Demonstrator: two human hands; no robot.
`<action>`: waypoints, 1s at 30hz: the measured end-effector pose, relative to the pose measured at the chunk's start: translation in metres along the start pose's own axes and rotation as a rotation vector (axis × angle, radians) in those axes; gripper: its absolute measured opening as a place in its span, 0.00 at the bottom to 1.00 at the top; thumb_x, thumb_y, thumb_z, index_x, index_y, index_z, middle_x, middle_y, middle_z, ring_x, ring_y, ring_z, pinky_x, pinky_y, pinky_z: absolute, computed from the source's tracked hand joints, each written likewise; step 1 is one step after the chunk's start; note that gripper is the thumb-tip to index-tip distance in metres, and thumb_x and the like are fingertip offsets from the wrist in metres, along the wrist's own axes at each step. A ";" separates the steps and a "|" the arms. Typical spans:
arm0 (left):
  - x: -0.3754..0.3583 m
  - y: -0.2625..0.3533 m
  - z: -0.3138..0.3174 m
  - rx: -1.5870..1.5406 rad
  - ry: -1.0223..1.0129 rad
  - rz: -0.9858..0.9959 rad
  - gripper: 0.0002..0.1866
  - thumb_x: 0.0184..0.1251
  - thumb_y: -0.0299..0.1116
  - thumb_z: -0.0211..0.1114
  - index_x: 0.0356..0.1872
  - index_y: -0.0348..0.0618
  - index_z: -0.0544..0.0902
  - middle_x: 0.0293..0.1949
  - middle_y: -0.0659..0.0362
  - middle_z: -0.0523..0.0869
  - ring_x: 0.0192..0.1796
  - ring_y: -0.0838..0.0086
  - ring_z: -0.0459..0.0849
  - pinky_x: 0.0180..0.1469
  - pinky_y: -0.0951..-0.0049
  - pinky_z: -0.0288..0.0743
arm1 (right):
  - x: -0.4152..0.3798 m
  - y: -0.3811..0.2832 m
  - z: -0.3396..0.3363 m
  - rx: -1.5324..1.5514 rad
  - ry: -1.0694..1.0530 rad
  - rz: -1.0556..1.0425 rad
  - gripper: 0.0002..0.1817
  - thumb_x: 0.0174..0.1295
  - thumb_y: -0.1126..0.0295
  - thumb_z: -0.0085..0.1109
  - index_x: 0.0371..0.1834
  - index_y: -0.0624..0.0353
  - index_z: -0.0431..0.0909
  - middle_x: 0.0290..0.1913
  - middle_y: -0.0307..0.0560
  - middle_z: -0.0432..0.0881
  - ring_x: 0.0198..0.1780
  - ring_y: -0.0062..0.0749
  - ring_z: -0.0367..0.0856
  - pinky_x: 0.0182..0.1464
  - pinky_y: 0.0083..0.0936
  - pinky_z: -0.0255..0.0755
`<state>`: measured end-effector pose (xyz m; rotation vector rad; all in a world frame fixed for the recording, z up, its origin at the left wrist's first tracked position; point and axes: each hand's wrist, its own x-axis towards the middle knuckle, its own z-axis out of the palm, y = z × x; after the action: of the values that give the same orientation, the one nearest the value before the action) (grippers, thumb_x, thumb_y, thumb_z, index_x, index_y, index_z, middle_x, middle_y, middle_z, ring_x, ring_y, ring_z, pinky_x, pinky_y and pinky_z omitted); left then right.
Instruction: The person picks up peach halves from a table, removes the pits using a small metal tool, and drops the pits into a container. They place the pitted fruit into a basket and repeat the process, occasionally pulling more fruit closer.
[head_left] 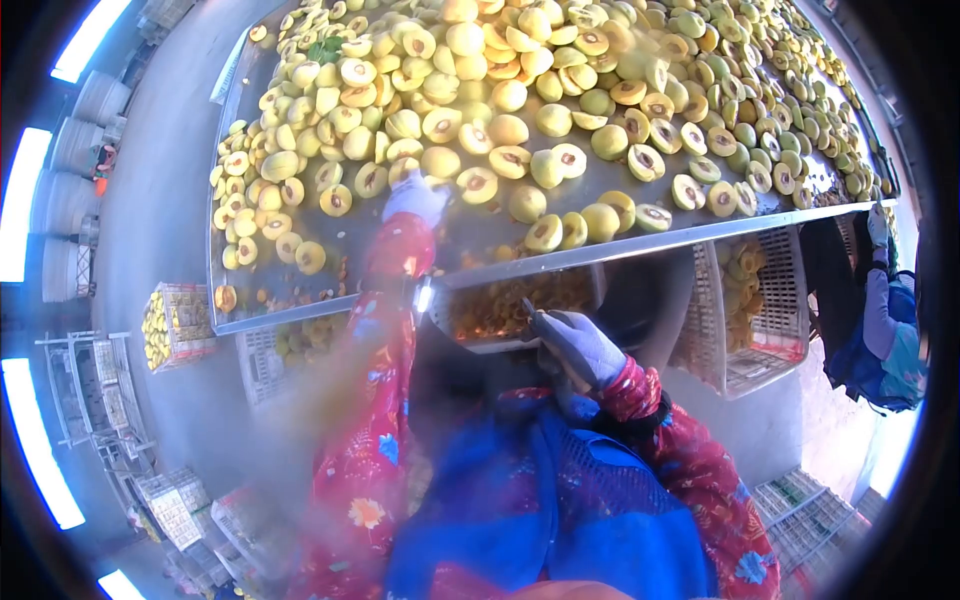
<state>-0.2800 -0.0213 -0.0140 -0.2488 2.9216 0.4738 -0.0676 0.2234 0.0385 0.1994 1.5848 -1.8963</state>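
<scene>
Halved yellow-green stone fruits [480,184], many with a brown pit or hollow showing, lie heaped on a metal table [480,235]. My left hand [415,198], in a pale glove, reaches over the table's near edge. Its fingertips are at a fruit half [403,170]; blur and the angle hide whether they grip it. My right hand [585,345], also gloved, is closed in front of my body, below the table's edge. From its fist sticks out a small dark tool [535,312], whose kind I cannot make out.
Below the table edge stands a container [495,346] with fruit pieces in it. A white plastic crate [750,372] of fruit is to its right, another crate [185,335] at the left. A co-worker [885,320] stands at the far right. Stacked crates [180,510] stand lower left.
</scene>
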 end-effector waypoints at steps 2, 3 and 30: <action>-0.001 0.006 -0.005 -0.118 -0.141 0.054 0.44 0.55 0.50 0.69 0.69 0.36 0.62 0.62 0.38 0.73 0.62 0.50 0.76 0.64 0.57 0.68 | -0.011 -0.020 0.003 0.025 0.054 0.123 0.18 0.72 0.55 0.49 0.39 0.61 0.76 0.22 0.35 0.71 0.22 0.20 0.70 0.24 0.19 0.65; -0.003 -0.001 0.003 -0.282 -0.140 0.080 0.38 0.57 0.47 0.68 0.64 0.37 0.65 0.55 0.43 0.77 0.54 0.55 0.79 0.54 0.60 0.73 | -0.009 -0.009 0.002 -0.013 0.088 0.010 0.15 0.71 0.59 0.49 0.40 0.62 0.75 0.22 0.39 0.74 0.22 0.23 0.73 0.24 0.24 0.67; -0.195 0.013 0.034 -1.267 0.045 -0.025 0.18 0.67 0.30 0.58 0.56 0.34 0.75 0.30 0.50 0.81 0.29 0.62 0.78 0.31 0.63 0.72 | 0.003 -0.039 0.034 0.667 -0.481 0.366 0.19 0.74 0.54 0.43 0.42 0.60 0.74 0.19 0.40 0.72 0.14 0.26 0.68 0.20 0.23 0.62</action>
<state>-0.0879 0.0285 -0.0039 -0.4171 2.1857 2.2148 -0.0826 0.1934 0.0782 0.2663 0.5292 -1.9195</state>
